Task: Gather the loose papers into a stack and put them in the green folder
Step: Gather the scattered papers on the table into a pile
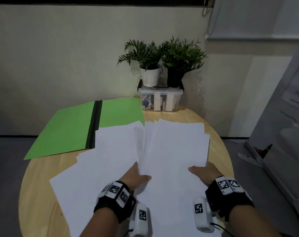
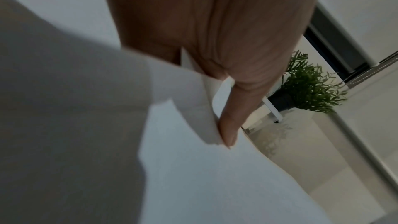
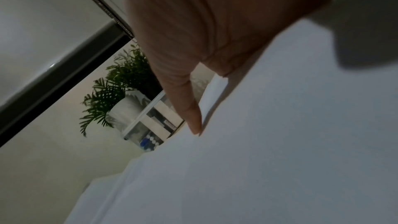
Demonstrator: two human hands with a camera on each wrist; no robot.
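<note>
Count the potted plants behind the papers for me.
2. Both stand on the lid of the clear box at the table's far edge: one in a white pot on the left, one in a black pot on the right. Nothing seems to hide another.

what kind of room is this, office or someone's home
Probably an office or study corner, though a home desk is possible: a round wooden table with loose papers, an open green folder, and a clear box of stationery.

My head view looks down across the desk [image 1: 42, 185] toward twelve o'clock; both wrist views, close along my thumbs, share the plants [image 1: 162, 55].
</note>
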